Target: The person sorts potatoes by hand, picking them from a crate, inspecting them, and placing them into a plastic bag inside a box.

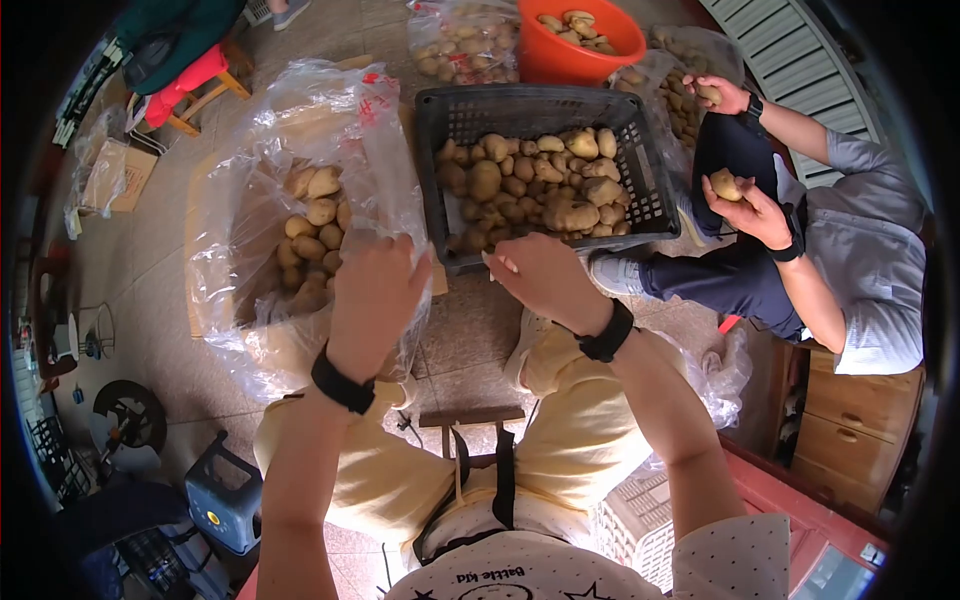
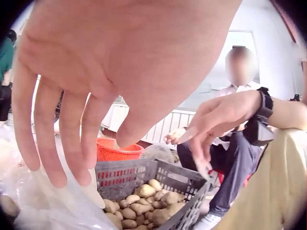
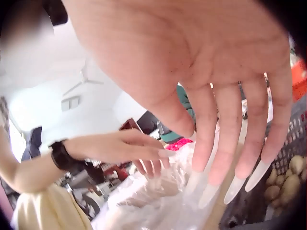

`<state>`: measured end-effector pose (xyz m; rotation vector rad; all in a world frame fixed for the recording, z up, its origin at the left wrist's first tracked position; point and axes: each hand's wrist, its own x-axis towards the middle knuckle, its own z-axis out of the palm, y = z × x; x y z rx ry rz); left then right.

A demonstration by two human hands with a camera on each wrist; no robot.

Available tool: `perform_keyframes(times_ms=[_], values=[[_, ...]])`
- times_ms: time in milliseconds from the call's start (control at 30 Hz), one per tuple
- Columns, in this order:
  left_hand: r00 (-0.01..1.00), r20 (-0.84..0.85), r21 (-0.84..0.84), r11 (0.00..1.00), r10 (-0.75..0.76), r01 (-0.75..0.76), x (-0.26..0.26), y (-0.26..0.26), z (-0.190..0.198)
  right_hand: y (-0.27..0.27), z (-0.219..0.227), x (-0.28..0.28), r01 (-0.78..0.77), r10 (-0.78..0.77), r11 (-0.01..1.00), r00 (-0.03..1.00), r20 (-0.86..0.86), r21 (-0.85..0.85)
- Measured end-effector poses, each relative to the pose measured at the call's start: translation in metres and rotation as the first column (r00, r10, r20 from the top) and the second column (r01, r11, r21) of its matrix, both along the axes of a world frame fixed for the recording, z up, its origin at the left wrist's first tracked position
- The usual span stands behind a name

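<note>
My left hand (image 1: pixel 378 300) hangs over the near right side of a clear plastic bag (image 1: pixel 372 165) with potatoes (image 1: pixel 318 235) inside. In the left wrist view its fingers (image 2: pixel 71 139) are nearly straight and slightly spread, with nothing between them. My right hand (image 1: pixel 553 278) hovers at the near edge of a black plastic crate (image 1: pixel 650 205) that holds many potatoes (image 1: pixel 570 212). The right wrist view shows its long-nailed fingers (image 3: pixel 225 129) extended loosely and holding nothing. Part of the bag's opening is hidden beneath my left hand.
An orange bucket (image 1: pixel 560 55) of potatoes stands behind the crate, beside another potato bag (image 1: pixel 462 40). At the right, a seated person (image 1: pixel 860 230) holds a potato (image 1: pixel 725 184) in one hand and another in the other. A blue stool (image 1: pixel 222 500) stands at the lower left.
</note>
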<state>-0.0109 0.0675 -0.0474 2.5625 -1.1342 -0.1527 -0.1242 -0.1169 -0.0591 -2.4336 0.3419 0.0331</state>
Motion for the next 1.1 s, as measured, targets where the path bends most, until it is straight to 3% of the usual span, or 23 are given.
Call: perform_keyframes(times_ms=[67,167,233,433,1100], values=[[0.999,-0.005,0.005,0.999,-0.043,0.043,-0.013,-0.001,0.005,0.000,-0.011,-0.005,-0.114,0.125,0.971,0.991,0.041,-0.212],[0.990,-0.068,0.052,0.990,-0.127,0.131,-0.023,-0.004,0.007,0.003,-0.012,-0.006,-0.153,0.141,0.969,0.987,-0.071,-0.196],[0.987,0.001,0.080,0.984,-0.162,0.162,-0.028,-0.006,0.008,0.002,-0.012,-0.008,-0.160,0.150,0.966,0.986,-0.067,-0.203],[0.979,-0.014,0.067,0.977,-0.202,0.203,-0.034,-0.006,0.008,-0.004,-0.006,-0.005,-0.165,0.161,0.970,0.986,-0.037,-0.181],[0.982,-0.119,0.100,0.983,-0.145,0.157,-0.029,-0.006,0.022,-0.046,-0.002,-0.003,-0.097,0.081,0.993,0.976,-0.201,-0.068]])
